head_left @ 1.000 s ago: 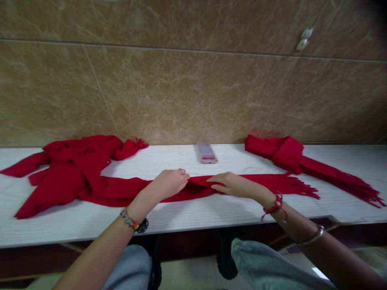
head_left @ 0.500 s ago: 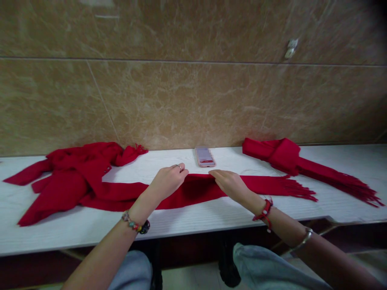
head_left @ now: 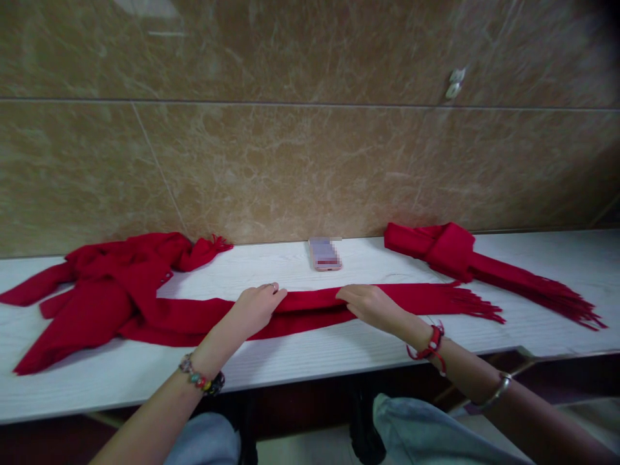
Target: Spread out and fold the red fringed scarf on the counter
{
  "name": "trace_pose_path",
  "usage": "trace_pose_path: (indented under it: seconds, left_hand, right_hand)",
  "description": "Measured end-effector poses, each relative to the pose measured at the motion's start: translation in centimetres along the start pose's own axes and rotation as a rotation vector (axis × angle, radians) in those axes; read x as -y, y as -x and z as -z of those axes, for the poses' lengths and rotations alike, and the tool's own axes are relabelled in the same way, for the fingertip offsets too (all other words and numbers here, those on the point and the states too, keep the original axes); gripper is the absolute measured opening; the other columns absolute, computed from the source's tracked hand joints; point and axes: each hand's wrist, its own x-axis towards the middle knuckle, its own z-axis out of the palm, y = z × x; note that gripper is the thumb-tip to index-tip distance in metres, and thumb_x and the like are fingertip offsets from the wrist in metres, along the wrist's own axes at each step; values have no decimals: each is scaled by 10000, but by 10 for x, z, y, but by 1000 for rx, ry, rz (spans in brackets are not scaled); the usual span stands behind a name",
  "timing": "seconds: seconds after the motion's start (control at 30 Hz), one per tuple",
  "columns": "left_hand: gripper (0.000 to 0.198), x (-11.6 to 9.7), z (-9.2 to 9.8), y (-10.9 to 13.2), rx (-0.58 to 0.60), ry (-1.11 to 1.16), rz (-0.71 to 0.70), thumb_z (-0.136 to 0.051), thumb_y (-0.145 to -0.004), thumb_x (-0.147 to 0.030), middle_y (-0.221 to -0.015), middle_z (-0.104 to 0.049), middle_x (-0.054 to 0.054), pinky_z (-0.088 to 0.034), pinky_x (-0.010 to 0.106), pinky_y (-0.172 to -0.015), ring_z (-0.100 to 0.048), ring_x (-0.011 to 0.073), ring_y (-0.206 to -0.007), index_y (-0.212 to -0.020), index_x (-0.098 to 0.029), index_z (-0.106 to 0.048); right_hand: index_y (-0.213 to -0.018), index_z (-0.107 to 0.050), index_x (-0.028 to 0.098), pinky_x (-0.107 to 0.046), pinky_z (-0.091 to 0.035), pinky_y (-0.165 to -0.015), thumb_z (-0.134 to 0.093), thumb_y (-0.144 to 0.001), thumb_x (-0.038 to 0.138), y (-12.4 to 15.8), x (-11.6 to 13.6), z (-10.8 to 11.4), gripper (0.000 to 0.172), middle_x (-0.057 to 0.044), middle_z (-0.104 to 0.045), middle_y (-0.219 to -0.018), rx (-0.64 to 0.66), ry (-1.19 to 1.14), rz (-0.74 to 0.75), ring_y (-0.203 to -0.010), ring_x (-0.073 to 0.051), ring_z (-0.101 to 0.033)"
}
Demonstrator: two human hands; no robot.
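Note:
A long red scarf lies lengthwise along the white table, its fringed end to the right. Between my hands its far edge is folded over toward me, with a dark gap under the fold. My left hand, with a ring on one finger, pinches the scarf left of the middle. Farther right, my right hand grips the same edge, fingertips curled over the cloth. To the left the scarf runs up to a crumpled heap of red cloth; where the one ends and the other begins cannot be made out.
A phone lies behind the scarf near the marbled tile wall. At the back right rests another red scarf, folded and knotted, its fringe pointing right. The white table's front edge is close to my knees.
Both hands have come down and slightly toward me, bringing the scarf's far edge over into a fold. My left hand has also shifted left. The view has moved slightly.

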Motion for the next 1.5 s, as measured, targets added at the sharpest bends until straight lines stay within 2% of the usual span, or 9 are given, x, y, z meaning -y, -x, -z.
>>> trace_pose_path:
  seconds: [0.1, 0.3, 0.47, 0.63, 0.83, 1.1, 1.23, 1.33, 1.5]
  left_hand:
    - [419, 7, -10, 15, 44, 62, -53, -349, -729, 34, -1007, -578, 94, -472, 311, -740, -573, 195, -905, -1038, -184, -529]
    - [540, 17, -33, 43, 62, 256, 26, -278, -742, 44, -1290, -438, 86, -322, 377, -983, -400, 177, -1189, -1176, -205, -480]
    - [691, 21, -32, 49, 274, 307, 75, -219, -734, 45, -1417, -274, 27, -256, 492, -1003, -226, 182, -1298, -1346, -274, -254]
    - [708, 8, -29, 42, 175, 210, 92, -211, -701, 86, -1393, -311, 54, -387, 377, -958, -351, 202, -1239, -1313, -240, -356]
    - [673, -6, -29, 39, 242, 194, 292, -174, -758, 46, -1422, -228, 49, -378, 585, -882, -244, 291, -1280, -1335, -292, -254]
    - [810, 2, -21, 41, 399, 252, 284, -228, -630, 83, -1437, -125, 56, -285, 602, -933, -124, 281, -1295, -1352, -282, -201]
    - [795, -14, -7, 28, 379, 214, 151, -263, -627, 71, -1437, -118, 76, -225, 573, -981, -108, 259, -1305, -1356, -243, -228]
    - [758, -29, -2, 14, 299, 248, -12, -244, -660, 78, -1435, -169, 63, -251, 432, -1025, -181, 189, -1301, -1354, -228, -251]
    - [632, -31, 5, 9, 300, 351, -31, -266, -743, 31, -1405, -262, 69, -311, 283, -1000, -296, 146, -1261, -1333, -191, -312]
  right_hand:
    - [-1046, -597, 156, -340, -454, -861, -361, -811, 47, 18, -5, -6, 350, -102, -617, -1052, 99, -75, 66, -980, -177, -562]
    - [-1273, -429, 235, -391, -289, -1036, -272, -782, -7, 62, -35, -9, 570, -43, -428, -1329, 212, -202, -67, -1233, -143, -351]
    - [-1289, -406, 233, -419, -276, -1038, -262, -753, -19, 92, -70, 6, 610, -37, -409, -1341, 274, -126, -187, -1250, -158, -320]
    - [-1283, -418, 200, -377, -329, -1017, -266, -727, -31, 119, -101, 21, 622, -46, -435, -1322, 238, -3, -237, -1224, -161, -367]
    - [-1173, -540, 139, -387, -376, -983, -278, -708, -19, 148, -129, 37, 557, -96, -545, -1208, 150, 162, -326, -1119, -191, -493]
    - [-1271, -431, 169, -373, -391, -969, -284, -640, -41, 185, -150, 50, 681, -72, -510, -1253, 200, 233, -435, -1133, -184, -480]
    - [-1266, -432, 120, -481, -324, -993, -329, -674, -22, 159, -132, 52, 617, -134, -461, -1288, 166, 317, -402, -1224, -268, -354]
    - [-1282, -396, 64, -473, -286, -1020, -391, -786, 124, 99, -87, 44, 499, -171, -404, -1324, 226, 136, -231, -1257, -270, -295]
    - [-1347, -294, 133, -437, -257, -1033, -372, -879, 366, 6, -6, 6, 529, -128, -326, -1383, 298, -172, -53, -1288, -231, -237]
